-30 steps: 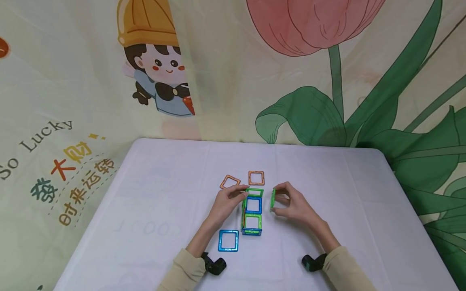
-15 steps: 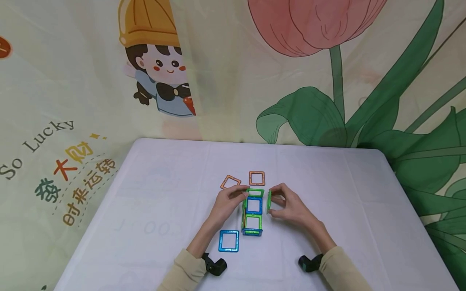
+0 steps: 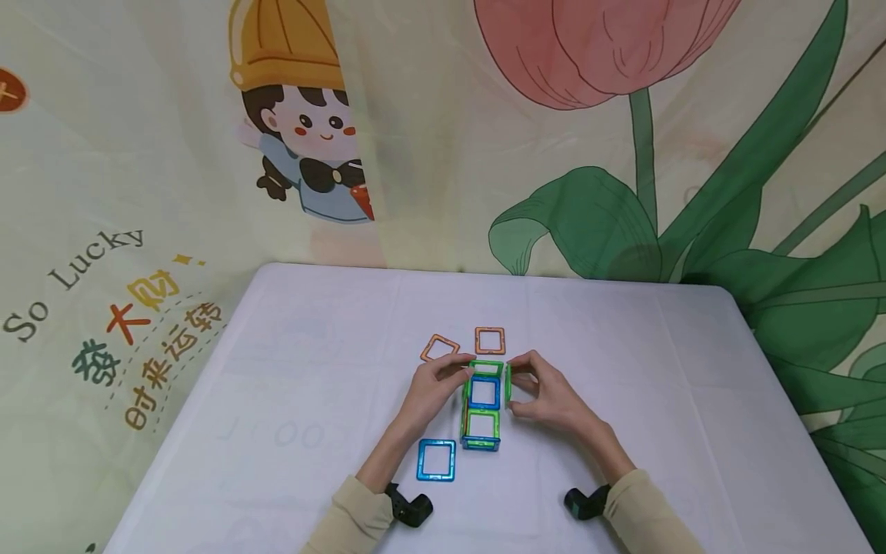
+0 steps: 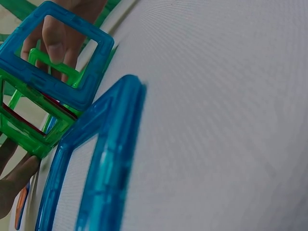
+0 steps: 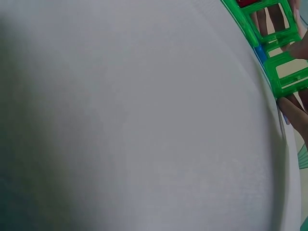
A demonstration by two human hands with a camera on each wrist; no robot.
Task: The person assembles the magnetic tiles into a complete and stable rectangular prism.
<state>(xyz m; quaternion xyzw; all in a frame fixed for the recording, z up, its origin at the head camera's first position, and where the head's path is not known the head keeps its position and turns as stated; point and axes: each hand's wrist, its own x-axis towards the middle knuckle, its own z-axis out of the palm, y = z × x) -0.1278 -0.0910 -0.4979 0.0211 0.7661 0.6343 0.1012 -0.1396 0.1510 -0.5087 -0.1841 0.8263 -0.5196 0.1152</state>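
Note:
An open-topped box of square magnetic tiles (image 3: 481, 444), with green and blue frames, lies lengthwise in the middle of the table. My left hand (image 3: 431, 391) holds its far left corner between thumb and fingers; in the left wrist view, those fingertips (image 4: 23, 174) touch a green frame. My right hand (image 3: 551, 391) pinches a loose green tile (image 3: 508, 383), held upright on edge close beside the box's far right side. In the right wrist view that green tile (image 5: 274, 77) sits between thumb and fingers. I cannot tell whether it touches the box.
Flat on the white table (image 3: 311, 346) lies a blue square tile (image 3: 436, 478) in front of the left forearm. Two orange square tiles, one tilted (image 3: 439, 339) and one straight (image 3: 489, 329), lie beyond the box. A printed cloth (image 3: 429, 154) hangs behind the table.
My right hand has moved left with the green tile, bringing it from a clear gap to right beside the box. The left hand keeps its hold at the same corner.

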